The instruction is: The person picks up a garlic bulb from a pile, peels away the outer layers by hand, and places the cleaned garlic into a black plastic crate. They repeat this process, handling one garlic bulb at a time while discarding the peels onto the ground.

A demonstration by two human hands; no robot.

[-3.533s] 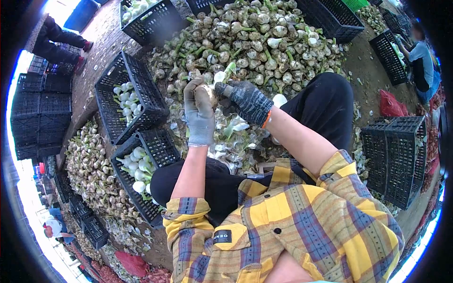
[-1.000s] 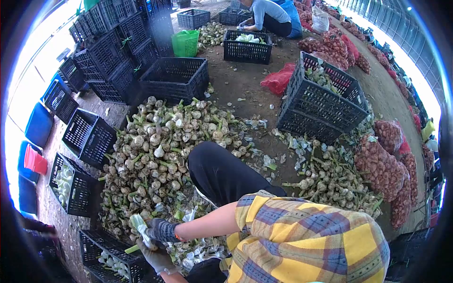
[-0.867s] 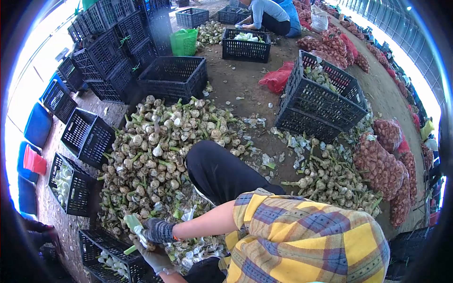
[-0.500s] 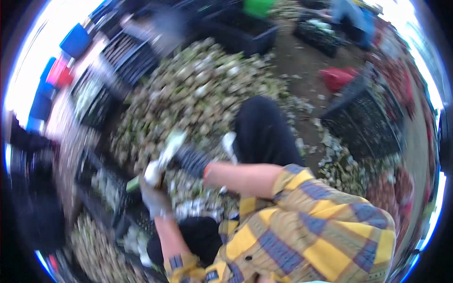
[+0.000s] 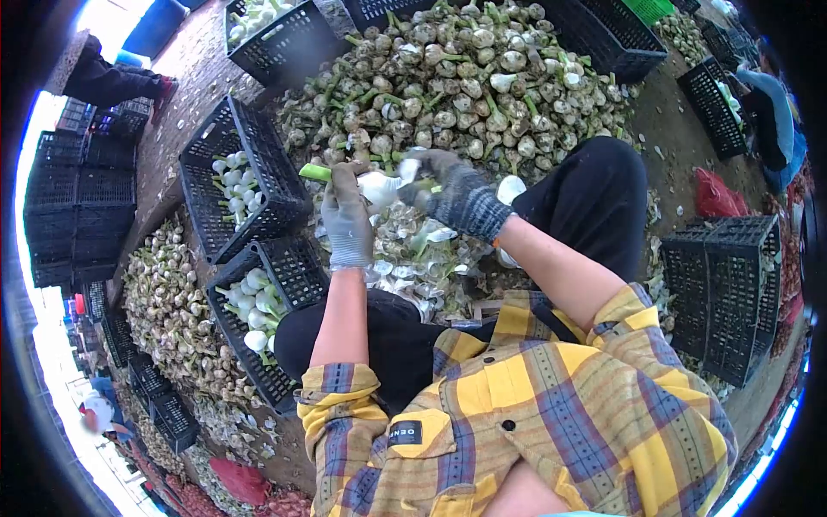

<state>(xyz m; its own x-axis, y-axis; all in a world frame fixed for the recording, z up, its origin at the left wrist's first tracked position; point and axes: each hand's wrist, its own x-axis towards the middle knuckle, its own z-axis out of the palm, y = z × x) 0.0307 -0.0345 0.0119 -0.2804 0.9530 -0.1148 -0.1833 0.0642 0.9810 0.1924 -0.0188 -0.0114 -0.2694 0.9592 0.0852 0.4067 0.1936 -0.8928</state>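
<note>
Filling near centre: plaid shirt (image 5: 551,388). Spread across far centre: main pile (image 5: 465,86) of soiled bulbs, with far edge against far-left crate (image 5: 284,47) and far-right crate (image 5: 616,43). Set at right: black crates (image 5: 719,297), well apart from right knee (image 5: 594,185). Stacked at far left: more crates (image 5: 82,207). Heaped at near left: second pile (image 5: 177,319), beside upper crate (image 5: 274,215) and lower crate (image 5: 297,269), both holding clean white bulbs. Noted beyond: legs (image 5: 116,82) at far left, crouched person (image 5: 775,121) at far right.

Open room: bare ground (image 5: 172,112) left of far-left crate; narrower strip (image 5: 668,155) right of main pile. Tight on right side: right hand (image 5: 457,196) just beside right knee. More space between left hand (image 5: 347,207) and rim of upper crate. Strewn below hands: peelings (image 5: 431,263).

Left hand: closed around bulb (image 5: 376,189), with green stem (image 5: 315,172) jutting left. Right hand: fingers blurred at right side of bulb; cannot tell whether clenched. Bulb location: between both hands, over near edge of main pile.

Label (image 5: 406,432) on shirt: dark, apparently "OEN", remainder unreadable.
</note>
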